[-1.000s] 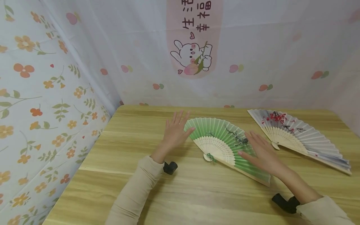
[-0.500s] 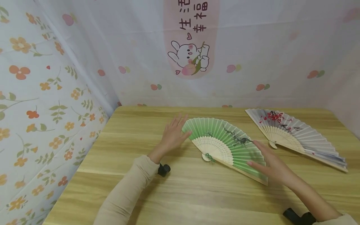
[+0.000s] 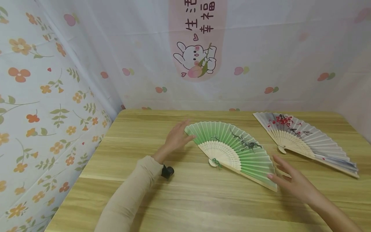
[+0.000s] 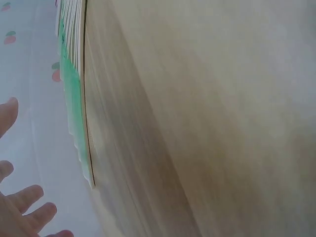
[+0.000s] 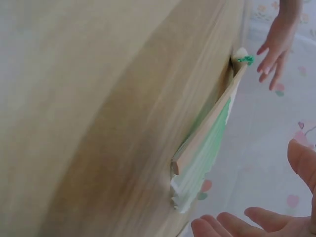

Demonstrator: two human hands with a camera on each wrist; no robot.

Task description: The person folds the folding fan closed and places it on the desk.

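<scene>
A green folding fan [image 3: 255, 161] lies spread on the wooden table, its pale ribs meeting at a pivot with a green cord. My left hand [image 3: 176, 138] is beside the fan's left edge, fingers loosely extended and holding nothing; whether it touches the edge I cannot tell. At the fan's right end is my right hand [image 3: 294, 182], its thumb tip over the edge and its fingers apart. In the right wrist view the fan [image 5: 202, 143] appears edge-on, with the right hand's fingers [image 5: 237, 226] away from it. The left wrist view shows the left fingers [image 4: 27, 197] holding nothing.
A second spread folding fan [image 3: 321, 141], white and grey with red blossoms, lies to the right on the table [image 3: 203, 206]. Behind the table hangs a white printed cloth [image 3: 139, 42]. A floral cloth [image 3: 37, 96] hangs at the left.
My right hand has moved right and toward me, from over the green fan to its right end. The left hand has lowered slightly at the left edge. Both fans stay spread.
</scene>
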